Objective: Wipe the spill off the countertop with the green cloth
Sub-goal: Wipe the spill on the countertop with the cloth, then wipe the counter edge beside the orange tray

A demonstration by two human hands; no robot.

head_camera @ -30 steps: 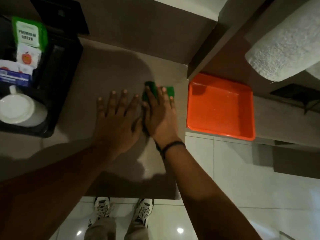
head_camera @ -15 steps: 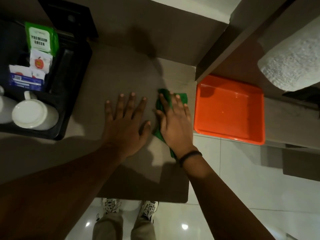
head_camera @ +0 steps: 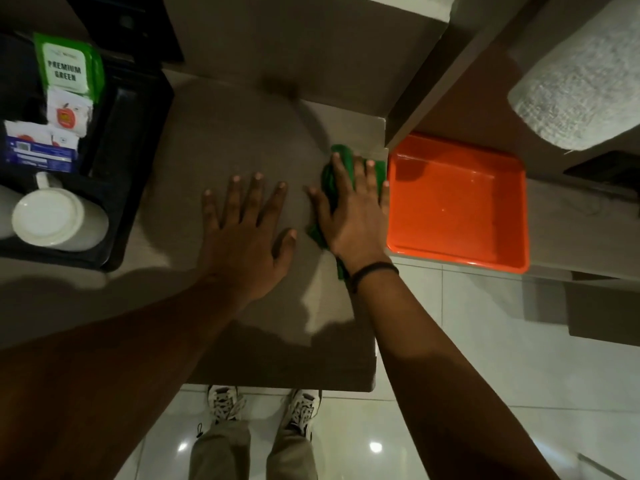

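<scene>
My right hand (head_camera: 353, 216) lies flat with spread fingers on the green cloth (head_camera: 341, 161), pressing it onto the grey-brown countertop (head_camera: 225, 133) near its right edge. Most of the cloth is hidden under the hand; green shows past the fingertips, beside the thumb and at the wrist. My left hand (head_camera: 246, 230) rests palm down on the bare countertop just left of it, fingers apart, holding nothing. No spill is visible in the dim light.
An orange tray (head_camera: 512, 209) sits just right of the cloth on a lower ledge. A black tray (head_camera: 138, 133) at the left holds white cups (head_camera: 52, 220) and tea packets (head_camera: 69, 67). A rolled white towel (head_camera: 581, 84) sits upper right. The counter's front edge is near my shoes.
My right hand has slid the cloth to the right, from beside my left hand toward the counter's right edge by the orange tray. The left hand stays flat in place.
</scene>
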